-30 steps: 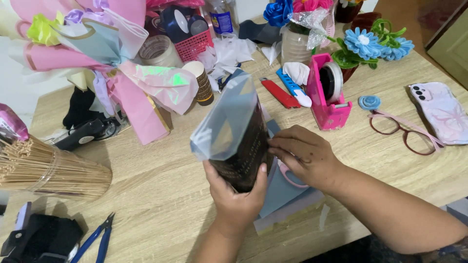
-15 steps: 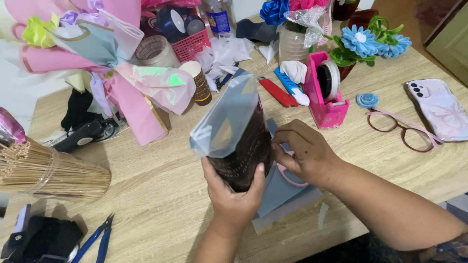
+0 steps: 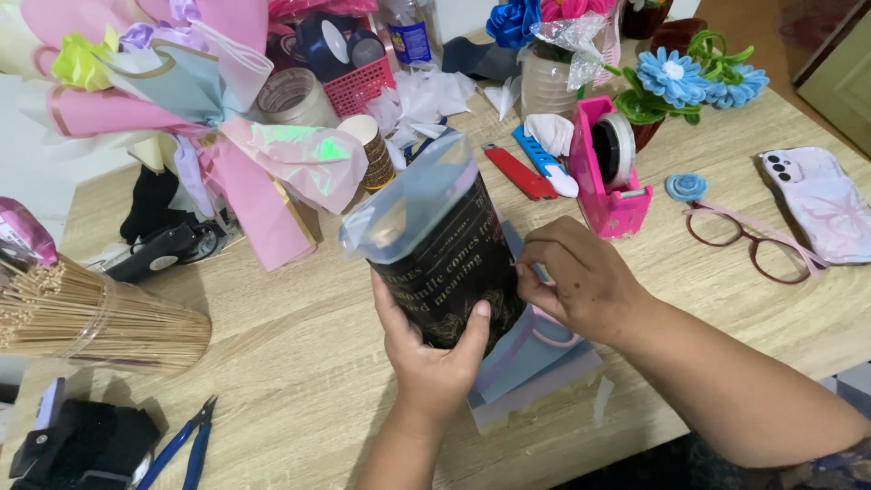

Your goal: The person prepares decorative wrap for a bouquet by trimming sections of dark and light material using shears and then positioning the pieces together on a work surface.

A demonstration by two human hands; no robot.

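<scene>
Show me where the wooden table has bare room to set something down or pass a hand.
Bare wood lies between the bundle of sticks, the blue pliers and the left hand, and between the pink tape dispenser and glasses. The far edge is crowded.

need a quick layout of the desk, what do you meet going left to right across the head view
bundle of wooden sticks → blue-handled pliers → left hand holding the dark wrapped cone → right hand → pink tape dispenser → red-framed glasses → phone in a pale marbled case
</scene>
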